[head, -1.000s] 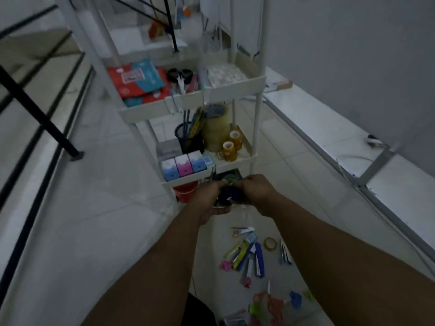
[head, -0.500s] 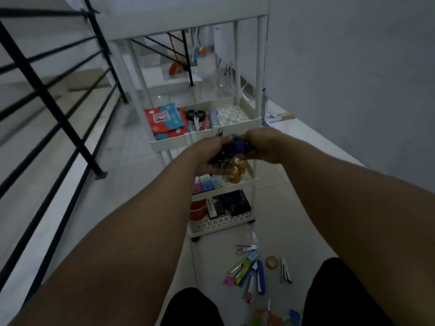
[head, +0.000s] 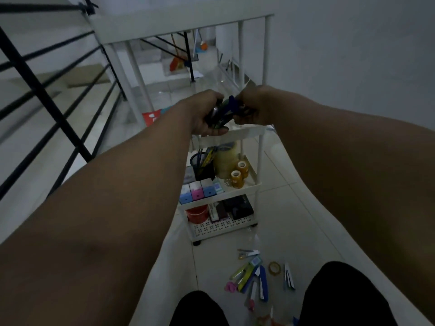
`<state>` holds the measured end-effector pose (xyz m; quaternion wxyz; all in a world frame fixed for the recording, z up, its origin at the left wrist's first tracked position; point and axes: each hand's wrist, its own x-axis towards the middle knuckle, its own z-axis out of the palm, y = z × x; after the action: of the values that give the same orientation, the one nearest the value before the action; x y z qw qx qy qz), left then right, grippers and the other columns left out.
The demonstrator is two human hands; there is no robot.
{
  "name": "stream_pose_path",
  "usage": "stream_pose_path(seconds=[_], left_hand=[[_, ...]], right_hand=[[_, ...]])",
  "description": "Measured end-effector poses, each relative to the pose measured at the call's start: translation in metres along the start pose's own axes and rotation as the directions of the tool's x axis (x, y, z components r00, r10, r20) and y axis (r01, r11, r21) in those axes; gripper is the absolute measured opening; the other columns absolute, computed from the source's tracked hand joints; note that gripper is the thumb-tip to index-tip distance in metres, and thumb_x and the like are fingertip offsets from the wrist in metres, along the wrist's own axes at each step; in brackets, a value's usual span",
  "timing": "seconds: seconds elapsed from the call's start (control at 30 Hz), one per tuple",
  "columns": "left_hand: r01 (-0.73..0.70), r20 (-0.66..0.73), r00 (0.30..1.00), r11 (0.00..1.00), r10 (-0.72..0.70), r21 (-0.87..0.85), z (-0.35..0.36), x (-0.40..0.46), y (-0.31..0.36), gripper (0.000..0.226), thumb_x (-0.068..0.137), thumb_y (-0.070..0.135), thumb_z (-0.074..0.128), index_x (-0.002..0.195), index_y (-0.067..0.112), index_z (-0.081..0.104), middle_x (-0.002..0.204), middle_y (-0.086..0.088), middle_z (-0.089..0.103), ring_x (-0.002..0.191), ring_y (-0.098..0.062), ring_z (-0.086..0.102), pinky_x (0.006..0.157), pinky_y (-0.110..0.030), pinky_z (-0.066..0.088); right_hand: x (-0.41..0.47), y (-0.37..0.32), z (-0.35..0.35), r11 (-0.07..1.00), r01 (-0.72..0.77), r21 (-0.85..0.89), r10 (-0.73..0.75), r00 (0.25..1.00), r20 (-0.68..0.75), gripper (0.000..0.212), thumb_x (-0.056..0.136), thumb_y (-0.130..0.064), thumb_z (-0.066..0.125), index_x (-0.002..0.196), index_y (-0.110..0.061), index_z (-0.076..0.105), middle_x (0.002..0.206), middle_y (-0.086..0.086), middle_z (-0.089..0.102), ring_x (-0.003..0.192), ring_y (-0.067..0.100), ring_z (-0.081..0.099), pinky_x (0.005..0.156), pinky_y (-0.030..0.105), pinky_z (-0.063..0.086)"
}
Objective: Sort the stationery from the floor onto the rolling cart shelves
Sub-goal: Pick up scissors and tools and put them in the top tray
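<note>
My left hand [head: 207, 116] and my right hand [head: 256, 107] both grip a dark bundle of blue and metal clips [head: 226, 110], held just above the top shelf of the white rolling cart [head: 249, 135]. The hands hide most of that shelf; a red packet [head: 153, 117] shows at its left. The middle shelf carries a black pen cup [head: 202, 164], tape rolls [head: 237, 174] and small coloured boxes [head: 196, 192]. On the bottom shelf sit a red tub [head: 196, 214] and a dark box [head: 237, 207]. Staplers, pens and a small tape ring [head: 274, 268] lie on the floor.
A black stair railing [head: 42, 95] runs along the left. A white wall [head: 353, 55] stands on the right. My dark-clothed knees [head: 341, 295] fill the bottom edge. A white-legged table [head: 179, 29] is behind the cart, with stairs and a broom further back.
Both hands rose with the clip bundle from the bottom shelf's height to above the top shelf. The view tilted up and pulled back, bringing my knees into sight.
</note>
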<state>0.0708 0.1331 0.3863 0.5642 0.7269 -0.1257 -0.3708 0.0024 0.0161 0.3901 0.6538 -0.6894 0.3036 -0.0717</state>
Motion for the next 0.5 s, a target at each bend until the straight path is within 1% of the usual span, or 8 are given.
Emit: stream_pose_path(seconds=[0.07, 0.13, 0.23, 0.3, 0.4, 0.43, 0.47, 0.5], left_hand=[[-0.012, -0.021, 1.0, 1.0, 0.012, 0.026, -0.004, 0.012, 0.01, 0.029, 0.099, 0.032, 0.041, 0.095, 0.012, 0.061, 0.087, -0.006, 0.058, 0.077, -0.016, 0.059, 0.062, -0.031, 0.059], [-0.015, -0.046, 0.999, 1.0, 0.015, -0.001, -0.008, 0.027, 0.017, 0.025, 0.097, 0.026, 0.041, 0.102, 0.009, 0.058, 0.091, -0.009, 0.056, 0.079, -0.019, 0.058, 0.061, -0.033, 0.059], [0.0, -0.049, 0.999, 0.997, -0.004, -0.076, -0.012, 0.049, 0.019, 0.022, 0.093, 0.017, 0.038, 0.099, 0.004, 0.055, 0.095, -0.013, 0.055, 0.082, -0.026, 0.057, 0.07, -0.04, 0.057], [0.007, -0.04, 0.999, 0.997, -0.01, -0.081, -0.012, 0.06, 0.02, 0.021, 0.092, 0.015, 0.036, 0.094, 0.004, 0.055, 0.095, -0.014, 0.056, 0.084, -0.027, 0.057, 0.075, -0.042, 0.056], [0.011, -0.069, 0.998, 0.996, -0.017, -0.087, -0.009, 0.075, 0.021, 0.021, 0.093, 0.014, 0.036, 0.091, 0.003, 0.054, 0.097, -0.015, 0.056, 0.092, -0.03, 0.058, 0.084, -0.045, 0.054], [-0.002, -0.066, 0.998, 0.995, -0.005, -0.104, -0.009, 0.082, 0.022, 0.021, 0.094, 0.013, 0.036, 0.091, 0.003, 0.054, 0.098, -0.016, 0.056, 0.096, -0.031, 0.057, 0.088, -0.046, 0.052], [-0.006, -0.074, 0.997, 0.995, -0.002, -0.104, -0.007, 0.084, 0.024, 0.021, 0.094, 0.013, 0.036, 0.09, 0.003, 0.054, 0.099, -0.016, 0.056, 0.098, -0.031, 0.057, 0.092, -0.046, 0.051], [-0.009, -0.074, 0.997, 0.99, -0.001, -0.139, -0.008, 0.091, 0.026, 0.021, 0.094, 0.012, 0.035, 0.09, 0.003, 0.054, 0.099, -0.016, 0.056, 0.099, -0.031, 0.058, 0.093, -0.046, 0.05]], right_hand=[[0.013, -0.013, 0.005, 1.0, 0.0, -0.027, -0.001, 1.0, -0.012, 0.021, 0.097, -0.009, 0.044, 0.083, 0.001, 0.057, 0.074, 0.014, 0.058, 0.058, 0.017, 0.055, 0.057, 0.024, 0.052], [0.026, -0.02, 0.011, 0.999, -0.014, -0.051, 0.013, 1.0, -0.025, 0.023, 0.099, -0.008, 0.04, 0.083, 0.0, 0.055, 0.075, 0.014, 0.057, 0.059, 0.018, 0.054, 0.057, 0.025, 0.051], [0.047, -0.021, 0.015, 0.997, -0.077, 0.018, 0.078, 0.996, -0.048, 0.024, 0.099, -0.009, 0.038, 0.079, -0.002, 0.049, 0.073, 0.012, 0.052, 0.057, 0.02, 0.05, 0.054, 0.026, 0.047], [0.062, -0.019, 0.018, 0.994, -0.093, 0.056, 0.097, 0.992, -0.082, 0.024, 0.099, -0.009, 0.04, 0.076, -0.004, 0.046, 0.072, 0.012, 0.051, 0.06, 0.02, 0.05, 0.052, 0.026, 0.048], [0.08, -0.018, 0.023, 0.994, -0.106, -0.019, 0.102, 0.983, -0.154, 0.027, 0.098, -0.01, 0.046, 0.072, -0.003, 0.046, 0.073, 0.011, 0.051, 0.062, 0.018, 0.05, 0.053, 0.023, 0.048], [0.087, -0.018, 0.024, 0.995, -0.102, -0.009, 0.098, 0.979, -0.178, 0.023, 0.097, -0.01, 0.048, 0.076, -0.001, 0.049, 0.075, 0.011, 0.052, 0.062, 0.017, 0.049, 0.054, 0.023, 0.048], [0.093, -0.019, 0.026, 0.996, -0.091, -0.007, 0.088, 0.978, -0.191, 0.015, 0.096, -0.011, 0.05, 0.087, 0.002, 0.052, 0.08, 0.012, 0.053, 0.063, 0.017, 0.05, 0.055, 0.023, 0.048], [0.096, -0.019, 0.027, 0.996, -0.084, -0.011, 0.079, 0.975, -0.206, 0.015, 0.094, -0.011, 0.052, 0.1, 0.003, 0.055, 0.083, 0.012, 0.055, 0.063, 0.017, 0.052, 0.057, 0.024, 0.05]])
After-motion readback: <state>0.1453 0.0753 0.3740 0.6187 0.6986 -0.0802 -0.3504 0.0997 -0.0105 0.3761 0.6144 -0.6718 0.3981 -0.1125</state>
